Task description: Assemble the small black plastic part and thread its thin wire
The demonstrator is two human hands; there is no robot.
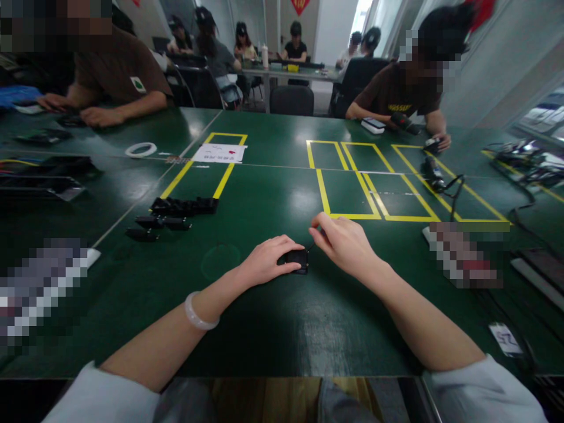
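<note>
Head view: my left hand [267, 259] is closed around a small black part [301, 259], thumb on the near side and fingers on the far side, low over the green table [264, 335] in front of me. My right hand [348, 242] is just beside it, fingers curled and fingertips together near the part's right end; I cannot tell whether they pinch anything. A pale bracelet [190, 312] circles my left wrist. Off to the left lie two small groups of black pieces, a longer row [185, 205] and some smaller pieces [177, 223] nearer me. Farther out, a white sheet [219, 154] lies across yellow tape lines [355, 217], and across the table at right sits a co-worker [403, 91] in a dark shirt.
</note>
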